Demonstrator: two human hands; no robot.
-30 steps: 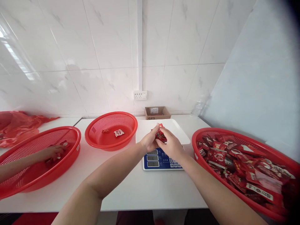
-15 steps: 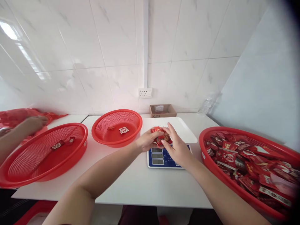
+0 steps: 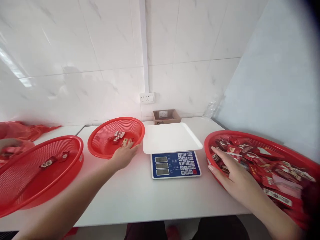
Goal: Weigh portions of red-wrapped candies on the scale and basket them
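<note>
The small packets (image 3: 119, 134) lie in the middle red basket (image 3: 98, 133), set toward the far edge of the white table (image 3: 150, 200), left of the scale (image 3: 175, 165). The left hand (image 3: 124, 156) reaches over that basket's near-right rim, fingers extended and released, close to the packets; contact is unclear. The scale's white tray (image 3: 172, 138) carries nothing. At the table's right side, the large red basket (image 3: 207, 143) holds a heap of red packets (image 3: 257, 163); the right hand (image 3: 236, 178) is at its left rim, fingers spread and released. Near the table's left edge, the left red basket (image 3: 52, 186) holds 2 packets (image 3: 48, 162). 1 open cardboard box (image 3: 166, 122) sits at the far edge, behind the tray.
</note>
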